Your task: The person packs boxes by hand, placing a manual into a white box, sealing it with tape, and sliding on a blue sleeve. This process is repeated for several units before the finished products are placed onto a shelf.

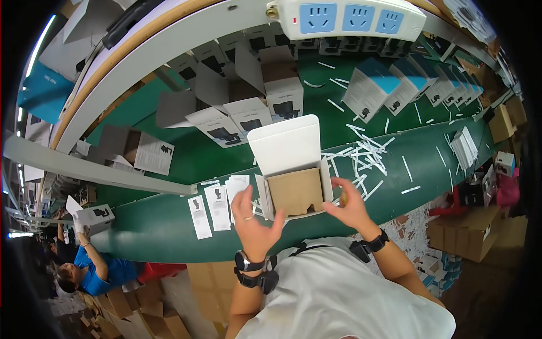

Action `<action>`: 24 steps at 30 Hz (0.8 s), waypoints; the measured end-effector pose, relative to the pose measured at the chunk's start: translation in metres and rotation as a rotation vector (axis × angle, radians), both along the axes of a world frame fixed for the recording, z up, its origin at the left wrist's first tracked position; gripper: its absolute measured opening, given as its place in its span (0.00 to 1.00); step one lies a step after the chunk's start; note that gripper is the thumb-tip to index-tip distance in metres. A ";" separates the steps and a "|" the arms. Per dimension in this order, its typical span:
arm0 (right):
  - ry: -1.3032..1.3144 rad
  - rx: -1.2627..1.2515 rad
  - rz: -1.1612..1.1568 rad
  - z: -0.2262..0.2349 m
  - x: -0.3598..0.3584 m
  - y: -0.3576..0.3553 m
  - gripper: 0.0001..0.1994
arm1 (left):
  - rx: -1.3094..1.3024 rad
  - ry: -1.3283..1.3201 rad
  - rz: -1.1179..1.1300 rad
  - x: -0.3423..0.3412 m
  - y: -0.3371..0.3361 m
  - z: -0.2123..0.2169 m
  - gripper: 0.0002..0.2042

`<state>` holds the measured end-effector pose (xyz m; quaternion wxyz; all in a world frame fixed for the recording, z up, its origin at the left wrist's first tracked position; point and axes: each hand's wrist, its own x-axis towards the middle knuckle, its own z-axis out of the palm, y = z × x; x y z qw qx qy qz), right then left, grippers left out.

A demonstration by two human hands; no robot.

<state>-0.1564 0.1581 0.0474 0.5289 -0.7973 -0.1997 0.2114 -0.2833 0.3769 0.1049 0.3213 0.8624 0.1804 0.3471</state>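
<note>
In front of me on the green work table stands a white carton [285,138], its lid raised and its side flaps out. A brown cardboard insert [293,192] fills it, with a notched near edge. My left hand [255,229] is at the carton's near left corner, fingers stretched out and thumb apart. On the other side my right hand [353,206] is open, its thumb by the near right corner; whether it touches the wall I cannot tell. Printed leaflets [217,207] lie left of my left hand.
White paper strips [367,158] are scattered to the right. Open printed cartons [248,116] stand behind, and blue-topped boxes [370,87] at the back right. A power strip [350,20] hangs overhead. A metal post [101,164] crosses on the left, where a co-worker [104,268] handles a box.
</note>
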 end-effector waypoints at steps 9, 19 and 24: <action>-0.431 -0.090 0.430 0.042 0.008 0.008 0.22 | -0.182 0.190 0.018 0.008 -0.010 -0.044 0.27; -0.609 -0.150 -0.005 0.028 0.050 0.024 0.06 | 0.148 0.254 -0.519 0.016 -0.027 -0.047 0.30; -0.530 -0.147 0.013 0.025 0.050 0.022 0.06 | 0.273 0.145 -0.577 0.019 -0.024 -0.032 0.27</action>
